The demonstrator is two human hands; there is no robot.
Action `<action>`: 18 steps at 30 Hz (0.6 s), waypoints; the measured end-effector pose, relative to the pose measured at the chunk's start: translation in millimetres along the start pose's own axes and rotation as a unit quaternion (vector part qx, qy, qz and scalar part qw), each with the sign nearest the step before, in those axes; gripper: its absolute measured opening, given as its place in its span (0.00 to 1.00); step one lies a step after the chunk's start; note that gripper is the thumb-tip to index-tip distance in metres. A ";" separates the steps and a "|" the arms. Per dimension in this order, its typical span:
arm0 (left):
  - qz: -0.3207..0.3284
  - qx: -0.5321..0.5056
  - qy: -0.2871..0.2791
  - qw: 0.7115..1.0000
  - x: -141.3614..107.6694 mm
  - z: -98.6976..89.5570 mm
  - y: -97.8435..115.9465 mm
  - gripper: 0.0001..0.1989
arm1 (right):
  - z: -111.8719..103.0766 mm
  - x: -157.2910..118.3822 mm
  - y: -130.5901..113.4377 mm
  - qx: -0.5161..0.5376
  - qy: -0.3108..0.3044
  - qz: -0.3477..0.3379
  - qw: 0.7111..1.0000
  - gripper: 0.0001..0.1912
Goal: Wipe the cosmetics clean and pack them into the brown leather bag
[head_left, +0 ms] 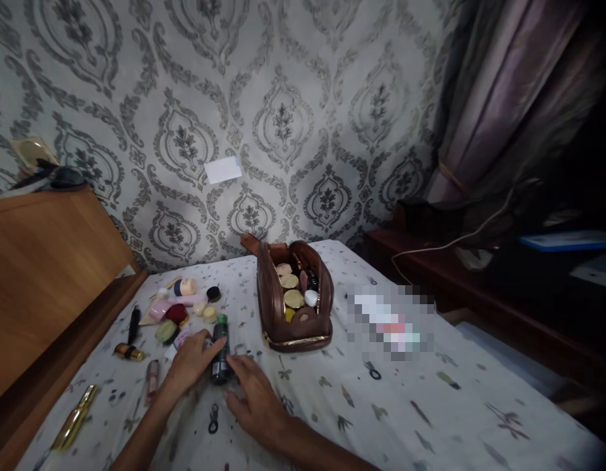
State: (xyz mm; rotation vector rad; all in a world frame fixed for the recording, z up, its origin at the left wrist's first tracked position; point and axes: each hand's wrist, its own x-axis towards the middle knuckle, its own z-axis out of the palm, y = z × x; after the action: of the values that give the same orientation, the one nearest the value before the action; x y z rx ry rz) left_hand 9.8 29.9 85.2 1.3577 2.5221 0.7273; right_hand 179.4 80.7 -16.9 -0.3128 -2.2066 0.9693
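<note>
A dark bottle with a green cap (221,353) lies on the patterned white cloth (395,405), between my two hands. My left hand (192,360) touches its left side, with the thumb across it and the other fingers reaching towards small items. My right hand (256,399) is at the bottle's right side, fingers apart, index fingertip close to it. Beyond them stands an unzipped brown bag (297,341), holding several round, light-coloured containers and darker items. Left of the bag are a red item (176,315), a green item (166,331) and a black round lid (213,293).
At the left lie a gold tube (76,418), a pink tube (152,379), a black-and-gold item (129,352) and a black slim item (134,325). A blurred patch (391,320) is right of the bag. A wooden panel (52,248) borders the left.
</note>
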 end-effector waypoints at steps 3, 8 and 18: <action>0.025 0.058 -0.004 0.998 -0.6 5.5 -0.8 0.21 | 0.4 0.2 1.8 0.003 0.003 -0.009 1.000 0.32; 0.011 0.088 -0.004 0.996 -6.0 7.8 1.6 0.20 | -5.2 5.8 -1.3 0.030 -0.005 0.017 0.999 0.29; 0.000 -0.005 0.004 1.000 -13.0 10.9 4.8 0.14 | -12.3 12.8 -8.1 0.144 0.011 0.119 0.982 0.25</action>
State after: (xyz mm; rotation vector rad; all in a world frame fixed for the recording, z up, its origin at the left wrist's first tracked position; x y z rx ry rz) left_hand 24.9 25.0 77.3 1.3556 2.5216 0.7453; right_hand 178.9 87.8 1.3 -0.4549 -2.0032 1.3901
